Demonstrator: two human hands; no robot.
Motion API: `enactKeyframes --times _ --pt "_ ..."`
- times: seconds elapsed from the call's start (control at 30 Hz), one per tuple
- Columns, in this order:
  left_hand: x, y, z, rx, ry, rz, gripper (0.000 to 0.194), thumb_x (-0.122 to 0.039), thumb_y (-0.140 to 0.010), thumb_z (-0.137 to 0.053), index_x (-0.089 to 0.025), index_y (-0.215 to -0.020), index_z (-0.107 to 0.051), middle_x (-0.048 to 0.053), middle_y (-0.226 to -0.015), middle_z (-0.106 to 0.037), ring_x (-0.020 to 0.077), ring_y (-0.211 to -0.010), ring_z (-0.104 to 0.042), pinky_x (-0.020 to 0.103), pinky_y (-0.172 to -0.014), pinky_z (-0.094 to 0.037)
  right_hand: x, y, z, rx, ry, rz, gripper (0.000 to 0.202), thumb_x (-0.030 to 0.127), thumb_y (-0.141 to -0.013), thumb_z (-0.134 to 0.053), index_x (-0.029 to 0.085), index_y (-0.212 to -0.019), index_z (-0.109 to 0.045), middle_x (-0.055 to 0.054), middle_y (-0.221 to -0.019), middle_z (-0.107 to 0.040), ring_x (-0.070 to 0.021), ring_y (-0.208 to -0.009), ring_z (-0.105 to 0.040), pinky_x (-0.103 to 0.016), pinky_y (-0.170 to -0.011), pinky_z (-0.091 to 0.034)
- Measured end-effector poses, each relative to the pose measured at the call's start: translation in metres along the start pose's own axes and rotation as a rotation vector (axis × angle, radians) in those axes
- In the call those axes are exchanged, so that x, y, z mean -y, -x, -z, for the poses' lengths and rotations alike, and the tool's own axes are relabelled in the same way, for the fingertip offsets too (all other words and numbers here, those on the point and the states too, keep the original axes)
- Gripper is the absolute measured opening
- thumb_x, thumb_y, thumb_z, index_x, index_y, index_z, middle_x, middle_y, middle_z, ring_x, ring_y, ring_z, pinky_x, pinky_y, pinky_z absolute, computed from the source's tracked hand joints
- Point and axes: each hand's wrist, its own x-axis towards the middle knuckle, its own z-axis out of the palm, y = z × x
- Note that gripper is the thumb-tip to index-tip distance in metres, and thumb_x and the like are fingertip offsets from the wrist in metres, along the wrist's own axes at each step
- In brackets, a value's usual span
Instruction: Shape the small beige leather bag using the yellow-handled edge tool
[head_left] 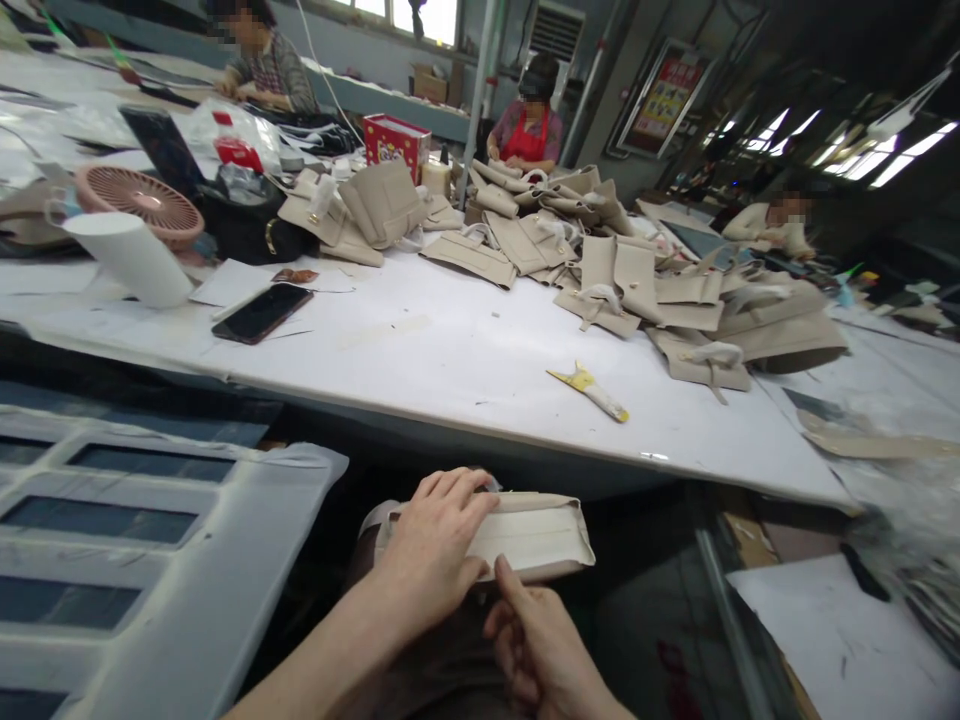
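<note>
A beige piece with a whitish inner panel (529, 535) lies over my lap, below the table's front edge. My left hand (439, 540) is wrapped over its left part, fingers on the upper edge and thumb on the lower edge. At the lower edge, my right hand (529, 635) pinches the piece between its thumb and curled fingers, just right of the left thumb. The underside of the piece is hidden.
On the white table (450, 350) are a phone (262, 313), a yellow-white tool (589, 390), a white roll (131, 260), a pink fan (140, 205) and heaped beige pieces (525, 240). A grey-white rack (187, 560) stands at left. Several people sit beyond.
</note>
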Motion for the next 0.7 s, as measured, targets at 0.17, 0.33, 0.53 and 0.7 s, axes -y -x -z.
enactKeyframes --times 0.17,0.33,0.53,0.7 --pt "0.006 -0.020 0.007 0.347 0.082 -0.046 0.063 -0.021 -0.073 -0.061 -0.022 -0.135 -0.053 0.010 -0.150 -0.044 0.0266 -0.139 -0.038 0.049 -0.119 -0.023 -0.001 -0.004 -0.025 -0.065 -0.255 -0.006 0.059 0.068 -0.085 -0.054 0.015 -0.059 -0.058 0.002 -0.032 -0.044 -0.0070 -0.022 -0.031 -0.018 -0.025 -0.017" --pt "0.007 -0.027 0.007 0.439 0.175 -0.052 0.074 -0.023 -0.066 -0.061 -0.029 -0.139 -0.049 0.005 -0.149 -0.046 0.0275 -0.132 -0.046 0.046 -0.109 -0.040 0.012 0.008 -0.029 -0.119 -0.326 -0.017 0.049 0.039 -0.099 -0.038 0.015 -0.061 -0.057 0.000 -0.033 -0.047 -0.0079 -0.020 -0.032 -0.018 -0.023 -0.017" --pt "0.011 -0.034 -0.002 0.455 0.174 -0.058 0.081 -0.024 -0.061 -0.061 -0.036 -0.140 -0.047 0.002 -0.149 -0.045 0.0301 -0.133 -0.045 0.053 -0.105 -0.041 0.011 0.008 -0.031 -0.129 -0.396 0.054 0.043 0.056 -0.060 -0.071 0.015 -0.056 -0.058 0.004 -0.031 -0.042 -0.0044 -0.021 -0.025 -0.017 -0.025 -0.014" --pt "0.017 -0.032 -0.005 0.455 0.160 -0.045 0.085 -0.022 -0.060 -0.060 -0.041 -0.141 -0.044 0.000 -0.151 -0.042 0.0295 -0.137 -0.041 0.055 -0.107 -0.038 0.000 0.006 -0.030 -0.129 -0.403 0.126 0.044 0.059 -0.050 -0.069 0.018 -0.045 -0.054 0.006 -0.026 -0.034 -0.0027 -0.020 -0.019 -0.018 -0.025 -0.012"
